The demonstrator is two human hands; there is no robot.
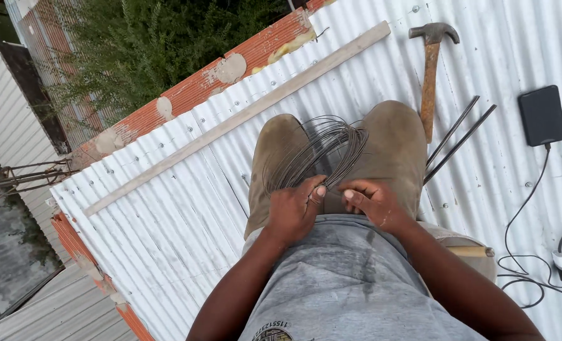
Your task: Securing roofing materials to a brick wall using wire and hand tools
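A coil of thin grey wire (322,148) lies across my knees, which are in tan trousers. My left hand (293,208) grips the near edge of the coil, thumb pressed on the strands. My right hand (372,202) is beside it, fingers curled around the wire where the strands gather. I am seated on a white corrugated metal roof (180,215), with a grey shirt filling the lower view.
A hammer (430,69) with a rusty handle lies on the roof beyond my right knee. Two dark metal rods (459,142) lie beside it. A black box (542,115) with a cable sits at right. A long wooden batten (243,113) crosses the roof. The roof edge drops off at left.
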